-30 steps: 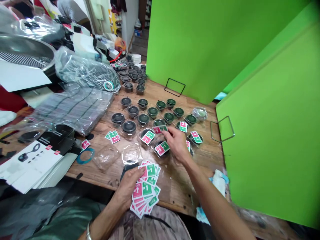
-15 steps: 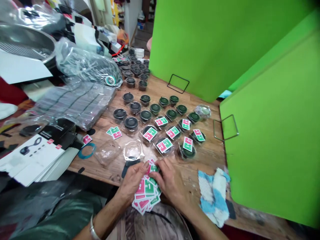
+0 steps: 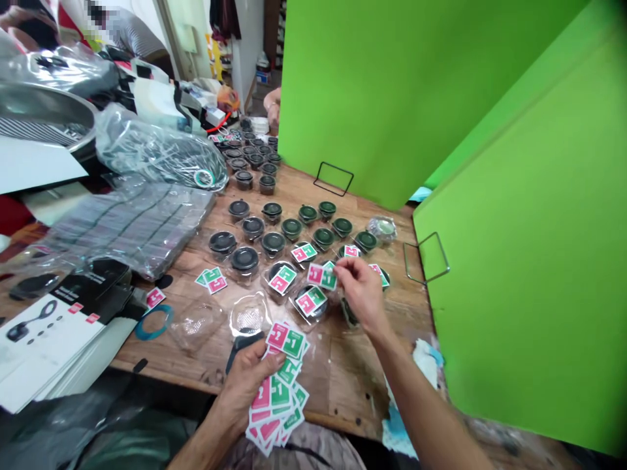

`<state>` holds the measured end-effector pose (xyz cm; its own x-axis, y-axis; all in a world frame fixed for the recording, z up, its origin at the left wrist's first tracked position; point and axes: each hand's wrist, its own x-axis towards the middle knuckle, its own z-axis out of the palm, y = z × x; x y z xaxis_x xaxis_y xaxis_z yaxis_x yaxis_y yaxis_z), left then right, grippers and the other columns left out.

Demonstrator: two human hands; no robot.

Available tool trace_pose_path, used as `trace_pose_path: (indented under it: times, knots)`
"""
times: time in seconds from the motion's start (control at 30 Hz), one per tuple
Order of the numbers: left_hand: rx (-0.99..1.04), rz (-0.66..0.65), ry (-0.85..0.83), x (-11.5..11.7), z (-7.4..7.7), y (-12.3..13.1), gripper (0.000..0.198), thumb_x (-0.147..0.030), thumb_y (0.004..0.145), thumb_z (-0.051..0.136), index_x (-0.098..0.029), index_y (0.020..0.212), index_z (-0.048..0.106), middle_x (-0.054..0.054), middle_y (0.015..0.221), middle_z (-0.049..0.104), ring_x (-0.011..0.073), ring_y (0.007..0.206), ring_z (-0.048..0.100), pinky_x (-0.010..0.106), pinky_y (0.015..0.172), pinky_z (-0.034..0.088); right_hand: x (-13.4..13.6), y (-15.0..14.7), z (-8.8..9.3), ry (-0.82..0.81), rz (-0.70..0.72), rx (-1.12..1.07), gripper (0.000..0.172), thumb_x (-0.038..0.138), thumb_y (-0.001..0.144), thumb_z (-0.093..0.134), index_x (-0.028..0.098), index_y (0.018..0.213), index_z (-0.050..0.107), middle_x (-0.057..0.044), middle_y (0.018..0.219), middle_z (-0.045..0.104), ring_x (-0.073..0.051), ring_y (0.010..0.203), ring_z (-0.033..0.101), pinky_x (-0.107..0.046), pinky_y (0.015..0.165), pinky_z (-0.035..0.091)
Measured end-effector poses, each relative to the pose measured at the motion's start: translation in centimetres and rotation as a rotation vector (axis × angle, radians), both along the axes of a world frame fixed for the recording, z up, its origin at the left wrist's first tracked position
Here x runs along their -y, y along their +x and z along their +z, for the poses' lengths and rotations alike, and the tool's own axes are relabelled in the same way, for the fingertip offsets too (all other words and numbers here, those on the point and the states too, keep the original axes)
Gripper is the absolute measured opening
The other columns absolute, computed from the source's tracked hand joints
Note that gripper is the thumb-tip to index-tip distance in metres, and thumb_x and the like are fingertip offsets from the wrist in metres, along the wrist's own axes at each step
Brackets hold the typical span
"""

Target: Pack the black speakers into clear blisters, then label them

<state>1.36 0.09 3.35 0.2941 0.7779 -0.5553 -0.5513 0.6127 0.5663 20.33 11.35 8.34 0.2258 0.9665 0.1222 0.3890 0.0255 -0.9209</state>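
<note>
My left hand (image 3: 249, 385) is at the table's near edge, thumb on top and fingers underneath a fanned stack of pink-and-green cards (image 3: 279, 395), so the stack is clamped between them. My right hand (image 3: 361, 297) is out among the tubs, with thumb and fingertips (image 3: 341, 266) pinched together on the right edge of one card (image 3: 319, 276). That card sits well apart from the stack, right over the tubs; can't tell if it touches one. Just below it is a clear tub (image 3: 310, 303) with a dark lid and its own card on top. Another carded tub (image 3: 282, 279) is just left of that. Tubs without cards (image 3: 273, 245) run in rows behind, all on a wooden table (image 3: 333, 398). A clear dome (image 3: 249, 314) sits just above the stack. Further left: loose cards (image 3: 210, 281), a blue ring (image 3: 154, 323) and a bagged pile (image 3: 132, 228). Green panels (image 3: 362, 98) stand on the right. Another person's hand (image 3: 272, 104) shows past the far panel edge.
</note>
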Motion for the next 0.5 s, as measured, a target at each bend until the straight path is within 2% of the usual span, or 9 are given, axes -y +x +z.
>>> trace_pose_path:
  times: [0.17, 0.27, 0.33, 0.4, 0.47, 0.5]
  knots:
    - [0.006, 0.005, -0.031, -0.1, -0.4, 0.0, 0.026, -0.029, 0.061, 0.080, -0.014, 0.079, 0.068, 0.001, 0.058, 0.063, 0.0080, 0.045, 0.052, 0.019, 0.046, 0.042, -10.5, 2.0, -1.7, -0.002, -0.154, 0.143, 0.015, 0.030, 0.071, 0.051, 0.016, 0.072, 0.058, 0.001, 0.059, 0.055, -0.013, 0.056, 0.049, -0.025, 0.057, 0.039]
    - [0.006, -0.002, -0.026, 0.0, -0.7, -0.1, 0.026, -0.031, 0.063, 0.078, -0.013, 0.078, 0.068, 0.001, 0.058, 0.063, 0.0081, 0.044, 0.052, 0.019, 0.045, 0.041, -12.9, 2.7, -2.1, -0.021, -0.203, 0.249, 0.014, 0.025, 0.070, 0.052, 0.014, 0.071, 0.061, -0.002, 0.061, 0.057, -0.016, 0.062, 0.052, -0.029, 0.064, 0.041]
    - [0.004, -0.007, -0.022, 0.0, -0.7, -0.1, 0.026, -0.031, 0.063, 0.078, -0.013, 0.079, 0.068, 0.001, 0.057, 0.062, 0.0081, 0.045, 0.052, 0.019, 0.045, 0.041, -12.0, 2.8, -1.7, -0.007, -0.203, 0.314, 0.017, 0.024, 0.070, 0.054, 0.013, 0.079, 0.064, -0.005, 0.073, 0.061, -0.018, 0.070, 0.054, -0.032, 0.071, 0.041]
    - [-0.002, -0.014, -0.021, 0.0, -0.6, -0.1, 0.026, -0.032, 0.064, 0.078, -0.013, 0.080, 0.068, 0.001, 0.057, 0.062, 0.0081, 0.045, 0.052, 0.020, 0.046, 0.042, -9.0, 2.4, -0.9, 0.030, -0.174, 0.367, 0.024, 0.025, 0.072, 0.057, 0.014, 0.092, 0.065, -0.008, 0.089, 0.062, -0.019, 0.080, 0.054, -0.033, 0.077, 0.040]
    - [-0.014, -0.025, -0.009, 0.0, -0.3, 0.0, 0.026, -0.032, 0.063, 0.078, -0.013, 0.079, 0.068, 0.001, 0.058, 0.063, 0.0086, 0.046, 0.053, 0.020, 0.047, 0.042, -4.6, 1.5, -0.4, 0.062, -0.053, 0.386, 0.026, 0.030, 0.077, 0.057, 0.018, 0.099, 0.064, -0.006, 0.098, 0.061, -0.018, 0.085, 0.054, -0.031, 0.078, 0.040]
    - [-0.022, -0.034, 0.004, 0.0, -0.2, 0.1, 0.026, -0.032, 0.063, 0.078, -0.013, 0.078, 0.068, 0.001, 0.059, 0.063, 0.0087, 0.047, 0.053, 0.020, 0.047, 0.042, -2.2, 0.9, -0.3, 0.079, 0.082, 0.374, 0.025, 0.033, 0.080, 0.055, 0.019, 0.099, 0.064, -0.006, 0.097, 0.061, -0.017, 0.084, 0.054, -0.029, 0.076, 0.041]
